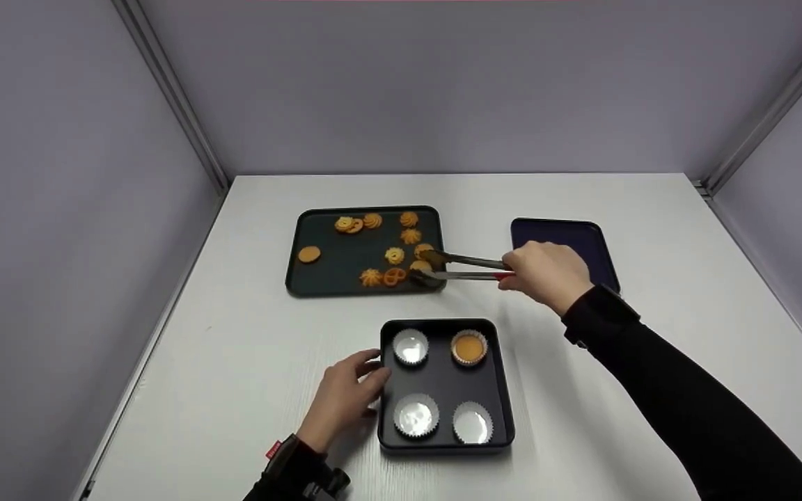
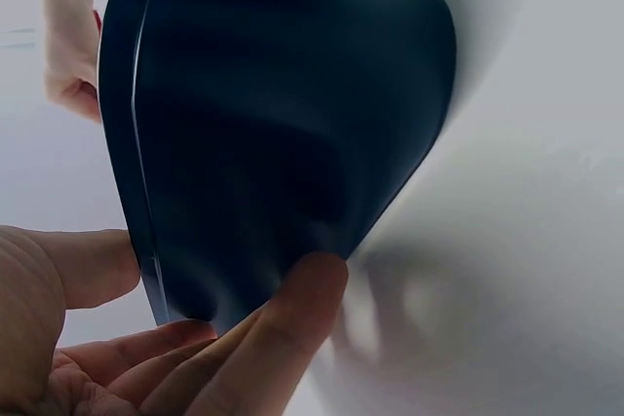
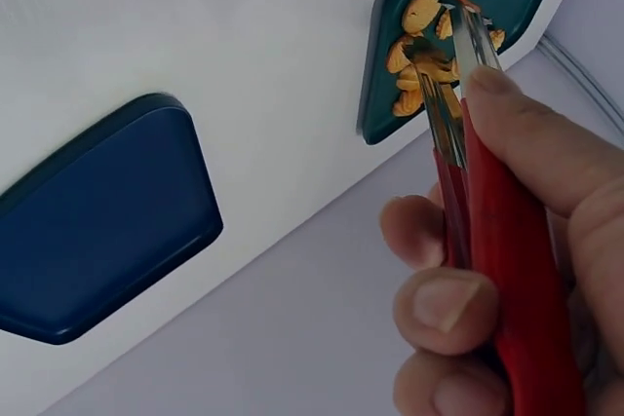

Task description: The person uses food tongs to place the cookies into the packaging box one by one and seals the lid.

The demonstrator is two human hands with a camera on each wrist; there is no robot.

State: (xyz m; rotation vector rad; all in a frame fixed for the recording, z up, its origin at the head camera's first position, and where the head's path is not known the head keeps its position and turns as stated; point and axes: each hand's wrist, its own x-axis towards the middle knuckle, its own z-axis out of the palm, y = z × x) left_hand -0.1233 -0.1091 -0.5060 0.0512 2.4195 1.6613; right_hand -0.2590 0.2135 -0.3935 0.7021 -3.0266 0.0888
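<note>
My right hand (image 1: 549,275) grips red-handled metal tongs (image 3: 507,270). The spread tips of the tongs reach over the right edge of a dark green tray (image 1: 338,275), at two round cookies (image 1: 420,266) there; whether they touch them I cannot tell. My left hand (image 1: 347,396) rests against the left side of a black square pan (image 1: 443,379), thumb at the rim and fingers along the outer wall in the left wrist view. In that pan stand pleated baking cups; a round golden cookie (image 1: 469,348) lies in the back right one, and a silvery cup (image 1: 416,416) is front left.
More cookies lie on the green tray: several piped swirls, a pretzel-shaped one (image 1: 394,277) and a flat round one (image 1: 309,254). A dark blue tray (image 3: 107,221) lies to the right, behind my right hand. Walls (image 1: 401,90) enclose the white table (image 1: 234,334) at the back and sides.
</note>
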